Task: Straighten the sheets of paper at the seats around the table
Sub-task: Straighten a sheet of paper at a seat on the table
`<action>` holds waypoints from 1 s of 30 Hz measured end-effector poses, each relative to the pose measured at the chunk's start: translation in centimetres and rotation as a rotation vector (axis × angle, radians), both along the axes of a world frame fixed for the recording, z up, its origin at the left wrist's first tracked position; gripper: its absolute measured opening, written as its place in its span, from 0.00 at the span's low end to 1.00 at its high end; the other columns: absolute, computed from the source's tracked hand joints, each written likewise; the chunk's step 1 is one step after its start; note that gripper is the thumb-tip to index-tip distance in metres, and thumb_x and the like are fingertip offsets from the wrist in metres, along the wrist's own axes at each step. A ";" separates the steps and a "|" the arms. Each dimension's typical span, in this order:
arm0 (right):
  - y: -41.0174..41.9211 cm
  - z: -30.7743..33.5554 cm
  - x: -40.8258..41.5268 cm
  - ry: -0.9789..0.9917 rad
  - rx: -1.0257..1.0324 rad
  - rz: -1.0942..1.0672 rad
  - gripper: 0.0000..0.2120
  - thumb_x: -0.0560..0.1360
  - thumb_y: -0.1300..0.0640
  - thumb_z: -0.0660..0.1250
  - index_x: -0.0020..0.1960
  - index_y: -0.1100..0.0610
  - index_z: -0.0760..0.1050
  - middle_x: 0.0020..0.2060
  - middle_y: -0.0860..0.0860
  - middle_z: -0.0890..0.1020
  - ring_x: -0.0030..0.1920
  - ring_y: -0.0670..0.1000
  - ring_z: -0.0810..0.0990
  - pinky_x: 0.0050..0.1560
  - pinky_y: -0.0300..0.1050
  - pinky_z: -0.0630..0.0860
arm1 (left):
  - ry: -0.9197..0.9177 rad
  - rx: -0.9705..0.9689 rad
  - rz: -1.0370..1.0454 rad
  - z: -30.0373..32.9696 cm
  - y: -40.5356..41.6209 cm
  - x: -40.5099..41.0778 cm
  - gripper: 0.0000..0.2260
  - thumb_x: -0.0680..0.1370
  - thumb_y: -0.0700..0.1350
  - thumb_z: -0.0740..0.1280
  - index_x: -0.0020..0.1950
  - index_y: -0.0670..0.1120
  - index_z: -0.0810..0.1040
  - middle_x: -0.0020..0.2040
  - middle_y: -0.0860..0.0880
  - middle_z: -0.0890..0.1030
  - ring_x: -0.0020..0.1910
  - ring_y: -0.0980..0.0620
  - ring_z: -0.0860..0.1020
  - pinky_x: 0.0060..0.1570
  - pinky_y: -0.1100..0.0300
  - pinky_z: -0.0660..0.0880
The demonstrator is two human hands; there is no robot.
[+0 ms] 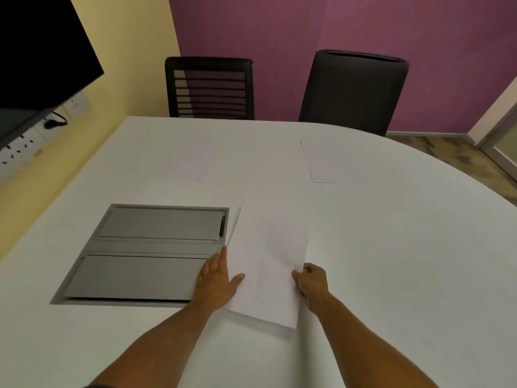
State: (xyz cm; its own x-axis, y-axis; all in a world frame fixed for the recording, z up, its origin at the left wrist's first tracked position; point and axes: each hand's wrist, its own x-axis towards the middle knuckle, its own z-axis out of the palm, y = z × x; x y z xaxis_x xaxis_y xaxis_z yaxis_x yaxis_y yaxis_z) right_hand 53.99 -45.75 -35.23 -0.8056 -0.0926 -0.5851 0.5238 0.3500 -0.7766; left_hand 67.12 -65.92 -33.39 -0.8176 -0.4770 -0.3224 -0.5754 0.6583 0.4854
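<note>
A white sheet of paper (267, 261) lies slightly askew on the white table (391, 247), its far left corner overlapping the grey cable hatch. My left hand (216, 278) grips its left edge, thumb on top and fingers along the side. My right hand (313, 284) pinches its right edge. Two more sheets lie near the far seats: a faint sheet (193, 163) before the mesh chair and another sheet (321, 163) before the solid-back chair.
A grey recessed cable hatch (145, 253) with two lids sits left of my hands. A mesh chair (209, 88) and a solid-back chair (352, 91) stand at the far edge. A dark screen (36, 51) and wall sockets (22, 144) are at left.
</note>
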 end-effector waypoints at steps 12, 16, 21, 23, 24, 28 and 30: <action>-3.2 8.0 16.9 -0.132 -0.264 0.224 0.04 0.76 0.65 0.69 0.43 0.66 0.79 0.40 0.58 0.86 0.43 0.58 0.86 0.42 0.50 0.83 | -0.009 0.092 0.494 10.9 -5.6 15.2 0.18 0.74 0.42 0.68 0.32 0.49 0.60 0.32 0.52 0.65 0.32 0.51 0.66 0.39 0.58 0.61; -4.2 8.0 20.4 -0.108 -0.189 0.276 0.14 0.74 0.60 0.73 0.35 0.58 0.70 0.35 0.57 0.81 0.37 0.55 0.84 0.36 0.45 0.81 | -0.142 0.126 0.533 11.3 -6.5 20.9 0.16 0.74 0.44 0.69 0.32 0.48 0.63 0.33 0.48 0.71 0.47 0.43 0.80 0.50 0.52 0.71; -7.3 9.0 31.9 -0.089 -0.017 0.460 0.14 0.70 0.57 0.76 0.31 0.58 0.74 0.34 0.57 0.84 0.35 0.54 0.83 0.32 0.46 0.82 | -0.234 0.066 0.681 10.7 -7.7 34.5 0.14 0.74 0.47 0.68 0.53 0.38 0.79 0.57 0.41 0.82 0.58 0.43 0.80 0.56 0.53 0.74; -8.0 8.6 36.2 -0.116 0.040 0.526 0.13 0.70 0.57 0.77 0.33 0.59 0.75 0.36 0.57 0.84 0.35 0.54 0.85 0.29 0.43 0.79 | -0.280 0.058 0.715 10.0 -7.5 39.3 0.12 0.74 0.47 0.69 0.54 0.42 0.81 0.55 0.44 0.83 0.56 0.45 0.80 0.58 0.52 0.74; -8.3 8.2 38.3 -0.127 0.062 0.556 0.12 0.69 0.56 0.77 0.34 0.60 0.76 0.36 0.57 0.84 0.35 0.53 0.85 0.28 0.41 0.78 | -0.299 0.047 0.735 9.4 -7.5 41.6 0.11 0.74 0.48 0.69 0.53 0.44 0.81 0.53 0.45 0.82 0.55 0.46 0.80 0.58 0.52 0.74; -8.9 6.6 44.9 -0.095 0.150 0.678 0.14 0.69 0.54 0.76 0.33 0.60 0.76 0.31 0.54 0.84 0.28 0.47 0.83 0.24 0.35 0.74 | -0.347 -0.021 0.772 6.8 -7.3 48.4 0.12 0.76 0.52 0.69 0.57 0.51 0.78 0.55 0.51 0.80 0.58 0.49 0.78 0.56 0.56 0.72; -8.9 5.8 47.2 -0.099 0.185 0.710 0.14 0.69 0.55 0.76 0.32 0.60 0.74 0.29 0.54 0.83 0.28 0.49 0.82 0.25 0.37 0.76 | -0.376 -0.078 0.731 6.0 -7.3 50.3 0.14 0.77 0.53 0.68 0.61 0.51 0.76 0.59 0.51 0.79 0.60 0.50 0.77 0.57 0.56 0.71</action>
State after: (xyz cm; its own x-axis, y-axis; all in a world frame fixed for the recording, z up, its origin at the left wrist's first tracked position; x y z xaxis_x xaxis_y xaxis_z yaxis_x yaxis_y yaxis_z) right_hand 101.20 -54.70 -29.44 -0.5315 -0.4644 -0.7084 0.1870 0.7513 -0.6329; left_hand 117.41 -73.22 -27.38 -0.1366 -0.8791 -0.4566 -0.9866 0.0790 0.1430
